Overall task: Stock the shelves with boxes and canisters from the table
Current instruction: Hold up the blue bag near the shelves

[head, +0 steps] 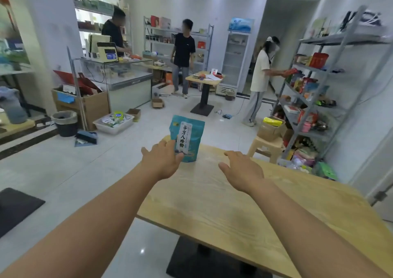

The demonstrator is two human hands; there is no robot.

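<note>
A teal stand-up pouch with a white label stands upright at the far corner of the wooden table. My left hand is at the pouch's left side, thumb against its lower front, fingers spread and fairly straight. My right hand hovers open over the table a short way right of the pouch, not touching it. A grey metal shelf unit along the right wall holds many packets and boxes.
A person in white stands at the shelf unit. A cardboard box sits on a beige stool right of the table. Two other people stand near a glass counter and a small table. A bin, crate and boxes sit at left.
</note>
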